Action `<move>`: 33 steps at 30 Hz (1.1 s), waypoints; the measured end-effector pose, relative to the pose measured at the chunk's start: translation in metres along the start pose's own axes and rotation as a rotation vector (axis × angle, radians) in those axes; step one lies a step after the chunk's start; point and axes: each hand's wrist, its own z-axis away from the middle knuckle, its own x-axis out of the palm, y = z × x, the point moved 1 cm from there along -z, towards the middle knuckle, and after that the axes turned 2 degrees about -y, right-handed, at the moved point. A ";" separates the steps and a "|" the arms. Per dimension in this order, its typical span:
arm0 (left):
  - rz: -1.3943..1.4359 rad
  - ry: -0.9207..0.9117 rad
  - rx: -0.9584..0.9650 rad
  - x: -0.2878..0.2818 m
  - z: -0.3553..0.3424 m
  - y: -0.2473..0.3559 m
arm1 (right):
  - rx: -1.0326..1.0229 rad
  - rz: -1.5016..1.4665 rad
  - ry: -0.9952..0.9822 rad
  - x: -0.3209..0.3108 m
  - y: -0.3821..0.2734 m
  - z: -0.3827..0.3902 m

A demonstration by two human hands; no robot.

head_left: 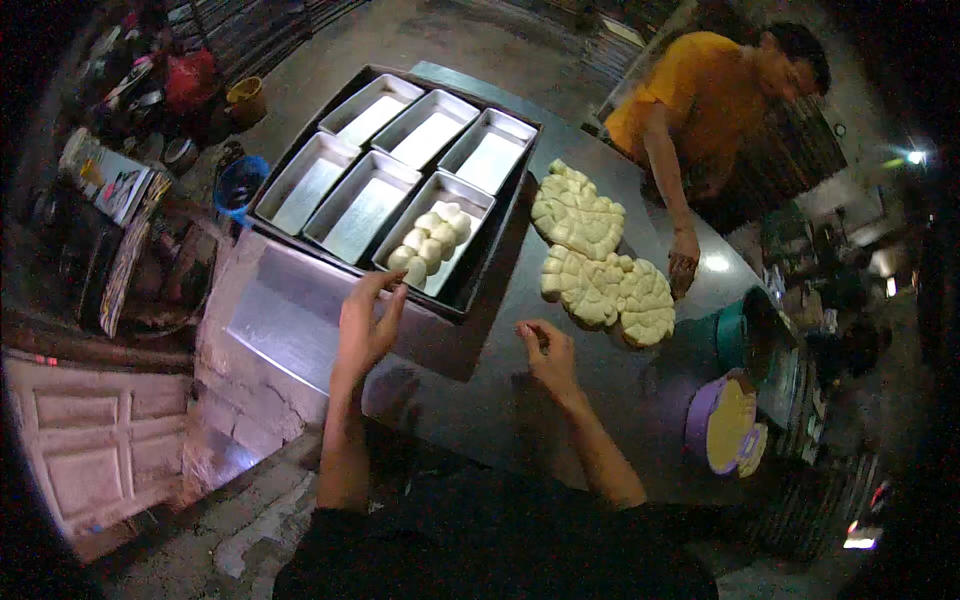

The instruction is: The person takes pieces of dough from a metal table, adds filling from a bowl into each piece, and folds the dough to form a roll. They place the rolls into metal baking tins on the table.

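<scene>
My left hand (388,291) reaches to the near corner of a metal loaf tin (479,206), fingers loosely apart at a pale dough ball (414,270). Several more balls sit in rows inside. That tin shares a dark tray (466,302) with several empty tins (361,205). My right hand (543,345) hovers over the steel table (460,400) with its fingers curled; whether they hold anything is unclear. Right of it lie portioned dough slabs (585,220), one behind another.
A person in an orange shirt (680,85) stands at the right, their hand (683,255) beside the dough. Teal containers (732,335) and a purple tub (705,430) sit at the table's right. Blue (237,190) and yellow (245,98) buckets and clutter are left of the table.
</scene>
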 end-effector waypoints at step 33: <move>0.625 -0.233 0.251 0.363 0.271 0.379 | -0.211 -0.789 0.449 -0.323 0.117 0.319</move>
